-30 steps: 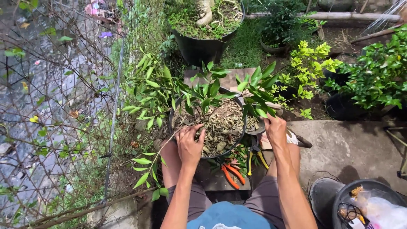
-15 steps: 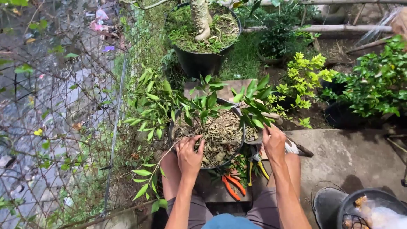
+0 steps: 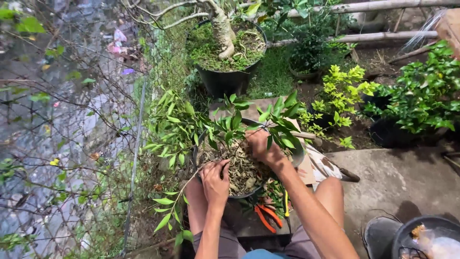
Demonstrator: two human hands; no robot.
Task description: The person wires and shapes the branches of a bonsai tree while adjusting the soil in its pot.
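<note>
Nearby, orange-handled pruners (image 3: 266, 217), leafy branches (image 3: 191, 129).

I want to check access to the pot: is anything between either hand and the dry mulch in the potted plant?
Nothing blocks the left hand; it rests directly on the dry mulch at the near rim of the pot. The right hand also touches the mulch, but the plant's leaves hang over it and partly cover it.

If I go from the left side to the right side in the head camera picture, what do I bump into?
Wire fence → left hand → right hand → yellow-green bush → dark green bush.
</note>
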